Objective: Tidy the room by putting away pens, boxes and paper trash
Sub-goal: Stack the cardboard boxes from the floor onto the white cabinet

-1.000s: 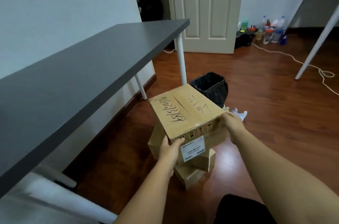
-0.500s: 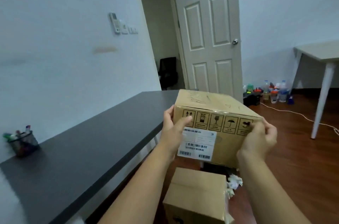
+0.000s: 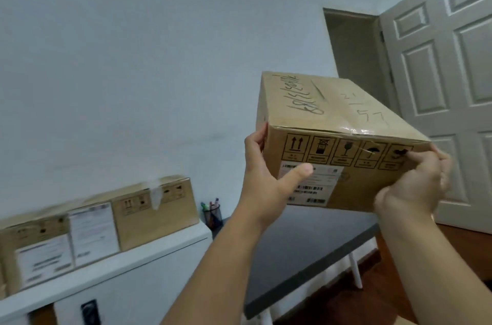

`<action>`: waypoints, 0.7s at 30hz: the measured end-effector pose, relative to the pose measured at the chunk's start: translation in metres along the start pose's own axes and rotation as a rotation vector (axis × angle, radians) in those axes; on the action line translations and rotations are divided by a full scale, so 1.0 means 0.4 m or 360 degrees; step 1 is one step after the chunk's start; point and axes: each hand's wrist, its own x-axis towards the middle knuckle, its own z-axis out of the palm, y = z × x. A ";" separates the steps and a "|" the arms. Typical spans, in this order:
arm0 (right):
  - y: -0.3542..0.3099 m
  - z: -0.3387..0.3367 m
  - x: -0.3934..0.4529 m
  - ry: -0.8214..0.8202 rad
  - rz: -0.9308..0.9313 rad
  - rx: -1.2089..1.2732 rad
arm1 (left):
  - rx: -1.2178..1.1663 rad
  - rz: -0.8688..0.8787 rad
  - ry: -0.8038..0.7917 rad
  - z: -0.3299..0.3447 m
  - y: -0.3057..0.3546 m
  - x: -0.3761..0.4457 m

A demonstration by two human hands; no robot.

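A brown cardboard box (image 3: pixel 330 122) with black handwriting on top and a white shipping label on its near side is held up in the air, above the dark desk. My left hand (image 3: pixel 269 178) grips its near left corner, thumb across the label. My right hand (image 3: pixel 415 186) grips the near right corner, fingers curled over the edge. A black mesh pen holder (image 3: pixel 213 215) with several coloured pens stands at the desk's near end.
Two labelled cardboard boxes (image 3: pixel 154 215) (image 3: pixel 40 247) stand side by side on a white cabinet (image 3: pixel 127 260) at the left. The dark desk (image 3: pixel 300 245) runs along the wall on white legs. A white panelled door (image 3: pixel 452 79) stands open at the right.
I lifted the box from the floor stack to chest height and turned left. The white cabinet with boxes has come into view; the floor boxes and bin have left it.
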 end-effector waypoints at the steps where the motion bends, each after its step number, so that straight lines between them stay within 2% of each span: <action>1: 0.028 0.023 -0.029 -0.0043 0.0048 -0.0004 | 0.0084 0.0003 0.0043 -0.044 0.002 -0.009; 12: 0.365 0.305 -0.287 -0.0562 0.0498 -0.0125 | 0.0473 -0.0171 0.0558 -0.474 -0.055 -0.074; 18: 0.531 0.444 -0.361 -0.0976 0.0691 -0.0298 | 0.0808 -0.0318 0.0658 -0.700 -0.117 -0.026; 21: 0.620 0.476 -0.387 -0.1227 0.0808 -0.0509 | 0.0967 -0.0424 0.0702 -0.798 -0.168 -0.012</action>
